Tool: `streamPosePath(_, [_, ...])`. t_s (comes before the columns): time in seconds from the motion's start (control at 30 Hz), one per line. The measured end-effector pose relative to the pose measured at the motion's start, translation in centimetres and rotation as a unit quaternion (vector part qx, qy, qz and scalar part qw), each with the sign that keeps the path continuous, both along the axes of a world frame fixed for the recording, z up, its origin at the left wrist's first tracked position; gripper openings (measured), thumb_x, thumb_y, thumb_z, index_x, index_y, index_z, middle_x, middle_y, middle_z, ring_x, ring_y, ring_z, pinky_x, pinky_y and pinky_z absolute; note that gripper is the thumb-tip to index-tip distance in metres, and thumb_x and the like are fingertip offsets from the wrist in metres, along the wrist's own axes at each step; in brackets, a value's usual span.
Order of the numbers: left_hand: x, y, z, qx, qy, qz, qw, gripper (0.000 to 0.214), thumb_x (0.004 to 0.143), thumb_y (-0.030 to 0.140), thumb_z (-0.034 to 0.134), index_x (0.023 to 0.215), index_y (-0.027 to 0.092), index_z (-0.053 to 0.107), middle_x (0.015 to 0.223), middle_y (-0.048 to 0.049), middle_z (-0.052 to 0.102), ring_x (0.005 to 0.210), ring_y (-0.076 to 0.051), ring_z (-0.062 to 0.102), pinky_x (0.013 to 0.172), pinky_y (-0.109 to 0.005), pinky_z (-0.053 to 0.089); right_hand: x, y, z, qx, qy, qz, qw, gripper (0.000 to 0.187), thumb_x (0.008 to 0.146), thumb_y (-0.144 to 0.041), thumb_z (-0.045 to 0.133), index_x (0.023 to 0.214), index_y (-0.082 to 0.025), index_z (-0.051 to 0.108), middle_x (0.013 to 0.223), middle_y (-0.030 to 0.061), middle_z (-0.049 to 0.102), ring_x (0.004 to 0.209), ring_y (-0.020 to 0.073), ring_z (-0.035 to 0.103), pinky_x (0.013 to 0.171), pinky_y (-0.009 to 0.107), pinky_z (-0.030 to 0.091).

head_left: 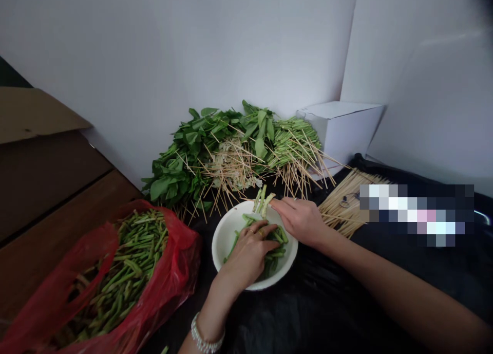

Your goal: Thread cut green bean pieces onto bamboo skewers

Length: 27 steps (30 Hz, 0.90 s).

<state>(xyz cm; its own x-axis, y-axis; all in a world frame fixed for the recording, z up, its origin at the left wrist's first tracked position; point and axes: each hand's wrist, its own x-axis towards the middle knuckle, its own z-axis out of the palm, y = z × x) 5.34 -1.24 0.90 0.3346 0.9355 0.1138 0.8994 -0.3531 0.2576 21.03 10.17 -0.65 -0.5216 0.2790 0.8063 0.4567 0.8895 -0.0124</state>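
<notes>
A white enamel bowl (254, 243) holds cut green vegetable stems (278, 251). My left hand (248, 254), with rings on its fingers and a white beaded bracelet (207, 335) at the wrist, presses down into the stems inside the bowl. My right hand (296, 220) reaches the far rim, its fingertips against a small bunch of pale green stem pieces (261, 201) standing up from the bowl. The lower stems are partly hidden under my left hand.
A red plastic bag (169, 277) of cut green stems lies at the left. Behind the bowl are leafy greens (181, 159), scattered bamboo skewers (231, 164) and a stack of skewers (341, 205). A white box (341, 130) stands by the wall, and cardboard (34, 115) lies on the wooden surface.
</notes>
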Motion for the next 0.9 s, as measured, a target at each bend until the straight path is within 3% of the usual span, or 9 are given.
streamPosePath(0.13, [-0.3, 0.3, -0.3, 0.037, -0.043, 0.026, 0.998, 0.058, 0.075, -0.004, 0.042, 0.119, 0.026, 0.064, 0.132, -0.0054, 0.060, 0.130, -0.027, 0.042, 0.103, -0.050, 0.037, 0.1, -0.1, 0.2, -0.001, 0.007, 0.009, 1.000, 0.030, 0.093, -0.016, 0.038, 0.103, -0.016, 0.066, 0.072, 0.0014, 0.063, 0.060, 0.0105, 0.052, 0.058, 0.023, 0.035])
streamPosePath(0.27, [-1.8, 0.5, -0.2, 0.112, -0.196, 0.116, 0.967, 0.032, 0.085, 0.011, 0.050, 0.108, 0.021, 0.070, 0.116, -0.0088, 0.068, 0.117, -0.024, 0.055, 0.102, -0.045, 0.041, 0.2, -0.1, 0.4, -0.006, 0.032, 0.020, 0.999, 0.029, 0.094, -0.019, 0.039, 0.104, -0.015, 0.066, 0.075, 0.0025, 0.064, 0.062, 0.0108, 0.055, 0.061, 0.023, 0.038])
streamPosePath(0.33, [-2.6, 0.4, -0.1, 0.123, -0.294, 0.178, 0.931, 0.021, 0.081, 0.022, 0.062, 0.099, 0.020, 0.072, 0.109, -0.0088, 0.070, 0.105, -0.024, 0.062, 0.097, -0.043, 0.045, 0.2, -0.1, 0.4, -0.009, 0.043, 0.025, 0.999, 0.029, 0.095, -0.021, 0.039, 0.104, -0.016, 0.066, 0.075, 0.0025, 0.064, 0.064, 0.0109, 0.056, 0.062, 0.023, 0.039])
streamPosePath(0.47, [-3.6, 0.3, 0.4, 0.128, -0.495, 0.279, 0.813, 0.022, 0.067, 0.028, 0.077, 0.084, 0.016, 0.069, 0.088, -0.0051, 0.072, 0.082, -0.019, 0.067, 0.079, -0.033, 0.053, 0.2, -0.1, 0.4, -0.009, 0.044, 0.032, 0.998, 0.028, 0.095, -0.022, 0.041, 0.106, -0.016, 0.065, 0.074, 0.0019, 0.064, 0.064, 0.0110, 0.056, 0.063, 0.023, 0.040])
streamPosePath(0.57, [-3.6, 0.3, 0.7, 0.114, -0.608, 0.287, 0.731, 0.026, 0.062, 0.023, 0.081, 0.079, 0.016, 0.064, 0.080, -0.0017, 0.071, 0.076, -0.013, 0.066, 0.072, -0.024, 0.052, 0.2, -0.2, 0.3, -0.008, 0.032, 0.037, 0.999, 0.028, 0.095, -0.019, 0.040, 0.105, -0.015, 0.066, 0.074, 0.0022, 0.064, 0.064, 0.0107, 0.056, 0.063, 0.023, 0.040])
streamPosePath(0.7, [-3.6, 0.3, 1.0, 0.042, -0.730, 0.256, 0.632, 0.035, 0.060, 0.018, 0.083, 0.087, 0.017, 0.062, 0.086, -0.0036, 0.074, 0.077, -0.012, 0.068, 0.071, -0.022, 0.052, 0.0, -0.5, 0.1, 0.002, 0.001, 0.042, 0.999, 0.028, 0.093, -0.015, 0.040, 0.103, -0.016, 0.066, 0.073, 0.0020, 0.063, 0.063, 0.0109, 0.055, 0.061, 0.024, 0.040])
streamPosePath(0.77, [-3.7, 0.3, 1.1, 0.024, -0.756, 0.245, 0.606, 0.035, 0.059, 0.016, 0.084, 0.089, 0.016, 0.064, 0.087, -0.0048, 0.075, 0.078, -0.012, 0.068, 0.072, -0.021, 0.052, -0.1, -0.6, 0.0, 0.014, -0.012, 0.045, 0.999, 0.028, 0.092, -0.014, 0.041, 0.104, -0.016, 0.066, 0.073, 0.0019, 0.063, 0.061, 0.0111, 0.054, 0.060, 0.024, 0.039])
streamPosePath(0.9, [-3.8, 0.3, 1.0, 0.012, -0.771, 0.236, 0.591, 0.029, 0.061, 0.015, 0.083, 0.087, 0.014, 0.070, 0.084, -0.0047, 0.075, 0.075, -0.011, 0.068, 0.068, -0.019, 0.051, -0.2, -0.8, -0.1, 0.036, -0.021, 0.051, 0.998, 0.027, 0.090, -0.013, 0.043, 0.103, -0.016, 0.066, 0.073, 0.0020, 0.063, 0.060, 0.0112, 0.052, 0.058, 0.025, 0.037])
